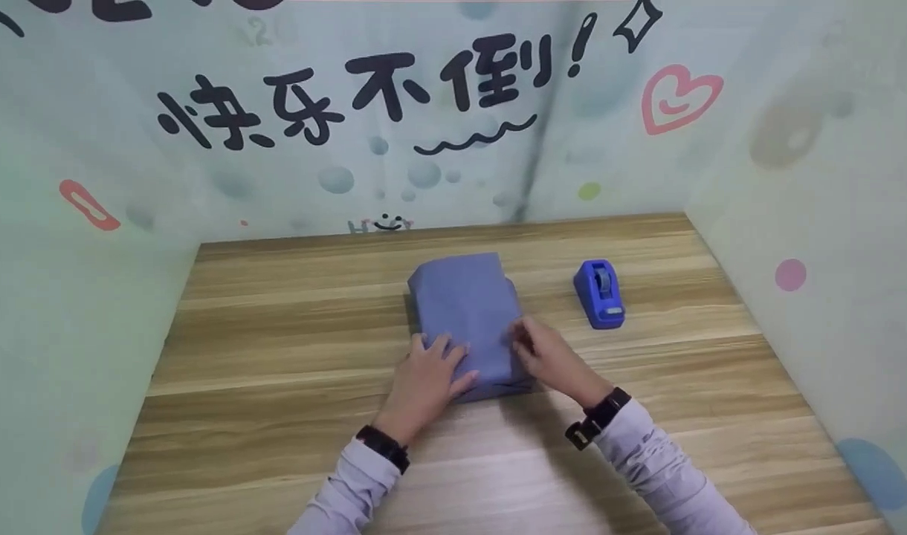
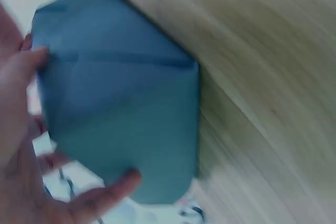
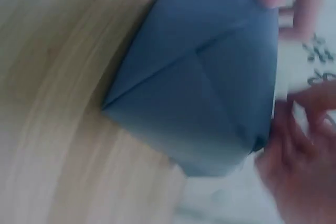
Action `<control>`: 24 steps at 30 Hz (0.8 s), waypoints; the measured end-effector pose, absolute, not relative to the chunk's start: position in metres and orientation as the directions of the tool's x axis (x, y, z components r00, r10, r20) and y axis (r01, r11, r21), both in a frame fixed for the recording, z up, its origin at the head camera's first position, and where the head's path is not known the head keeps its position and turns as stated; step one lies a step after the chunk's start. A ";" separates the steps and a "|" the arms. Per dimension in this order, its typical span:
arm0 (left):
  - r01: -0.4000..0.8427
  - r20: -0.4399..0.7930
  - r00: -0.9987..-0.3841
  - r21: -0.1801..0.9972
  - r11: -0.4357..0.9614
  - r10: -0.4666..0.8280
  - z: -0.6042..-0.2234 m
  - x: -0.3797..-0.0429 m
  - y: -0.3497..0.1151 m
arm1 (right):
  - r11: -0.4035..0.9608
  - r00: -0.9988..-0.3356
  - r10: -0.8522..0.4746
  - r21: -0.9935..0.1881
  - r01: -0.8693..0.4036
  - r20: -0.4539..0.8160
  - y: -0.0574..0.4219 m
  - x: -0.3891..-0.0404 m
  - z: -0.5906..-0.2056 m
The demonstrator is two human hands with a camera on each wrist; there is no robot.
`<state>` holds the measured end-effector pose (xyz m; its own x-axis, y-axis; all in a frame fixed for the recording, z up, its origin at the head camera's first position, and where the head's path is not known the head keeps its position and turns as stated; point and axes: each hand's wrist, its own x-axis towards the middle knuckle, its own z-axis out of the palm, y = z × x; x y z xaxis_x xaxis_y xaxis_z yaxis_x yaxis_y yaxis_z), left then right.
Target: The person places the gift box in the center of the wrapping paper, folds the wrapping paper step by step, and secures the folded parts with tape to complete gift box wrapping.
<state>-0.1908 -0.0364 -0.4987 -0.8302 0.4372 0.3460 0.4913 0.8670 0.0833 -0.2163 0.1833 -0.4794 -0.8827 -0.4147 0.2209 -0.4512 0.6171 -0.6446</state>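
Note:
A blue paper-wrapped package [image 1: 468, 305] lies flat on the wood-grain table. My left hand [image 1: 427, 379] rests on its near left part, the fingers spread over the top. At the package's right side, my right hand [image 1: 549, 358] has its fingers curled, with thumb and fingertips pinching the paper edge. The right wrist view shows the folded end of the package [image 3: 178, 103], where creases meet in slanting flaps, and the right hand [image 3: 304, 156] at its edge. Blur hides the exact fingertip contact. In the left wrist view, a fold line crosses the package [image 2: 121, 87].
A blue tape dispenser [image 1: 601, 295] with a roll of tape stands to the right of the package, beyond the right hand. Printed pale walls [image 1: 453, 171] enclose the table [image 1: 275, 334] at the back and on both sides.

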 end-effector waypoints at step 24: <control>0.078 0.018 -0.967 0.971 0.225 0.256 -0.502 -0.204 -0.072 | 0.323 -0.950 -0.293 -0.946 0.012 -0.112 0.218 -0.201 -0.495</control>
<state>-0.2042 -0.0721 -0.5018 -0.9666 0.2557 0.0182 0.0778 0.2251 0.9712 -0.2014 0.2182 -0.4948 -0.9497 -0.2927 -0.1118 0.0117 0.3234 -0.9462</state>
